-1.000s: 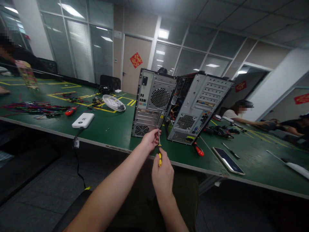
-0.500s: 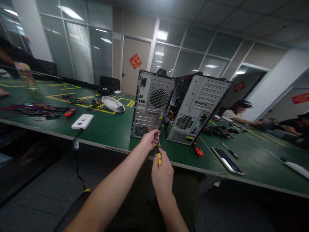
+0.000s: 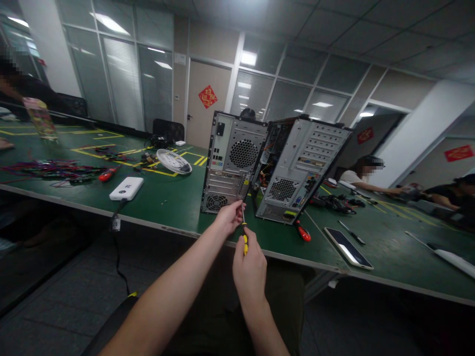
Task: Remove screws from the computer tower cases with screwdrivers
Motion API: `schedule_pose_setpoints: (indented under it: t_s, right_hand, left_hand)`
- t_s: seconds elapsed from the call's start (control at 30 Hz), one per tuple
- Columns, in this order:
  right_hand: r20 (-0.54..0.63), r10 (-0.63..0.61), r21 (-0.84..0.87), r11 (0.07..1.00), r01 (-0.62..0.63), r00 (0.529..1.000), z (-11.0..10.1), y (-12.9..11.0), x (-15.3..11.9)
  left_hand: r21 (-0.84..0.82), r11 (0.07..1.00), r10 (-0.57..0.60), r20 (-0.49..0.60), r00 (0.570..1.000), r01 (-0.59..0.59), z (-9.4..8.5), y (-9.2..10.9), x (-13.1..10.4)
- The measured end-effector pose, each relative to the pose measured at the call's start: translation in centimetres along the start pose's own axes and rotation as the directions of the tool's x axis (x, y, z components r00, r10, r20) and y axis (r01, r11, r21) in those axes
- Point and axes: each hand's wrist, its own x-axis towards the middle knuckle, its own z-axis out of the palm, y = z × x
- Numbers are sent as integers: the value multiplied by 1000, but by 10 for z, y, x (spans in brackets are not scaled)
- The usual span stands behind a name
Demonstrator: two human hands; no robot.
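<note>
My right hand (image 3: 250,259) is closed around the yellow-and-black handle of a screwdriver (image 3: 245,243), whose thin shaft points up and away. At the tip end of the shaft, the curled fingers of my left hand (image 3: 230,216) pinch close around it. Both the tip and the lower right corner of the left computer tower (image 3: 225,173) behind it are partly covered by these fingers. That tower stands upright with its back panel of ports, slots and fan grilles towards me. Beside it on the right is a second computer tower (image 3: 291,168), angled, its inner wires showing.
On the green table (image 3: 178,198) lie a white power bank (image 3: 126,189) with a cable, a red-handled tool (image 3: 303,231), a phone (image 3: 349,248) and a dark slim tool (image 3: 352,232). Wire bundles (image 3: 55,170) and a white round grille (image 3: 173,161) are further left. Other people sit at both sides.
The view has shifted very slightly. Both hands keep their places at the screwdriver, and the towers have not visibly moved.
</note>
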Motion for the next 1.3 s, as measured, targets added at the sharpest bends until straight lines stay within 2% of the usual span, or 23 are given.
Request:
schedule_pose_setpoints:
  t_s: [0.3,1.3]
  right_hand:
    - [10,9,-7,1000,-9,1000,-4,-2,3]
    - [32,48,38,998,-49,998,-14,-4,7]
  left_hand:
    - [25,999,40,60,997,-42,-13,-6,11]
    - [13,997,74,48,996,-74,-9,-7,10]
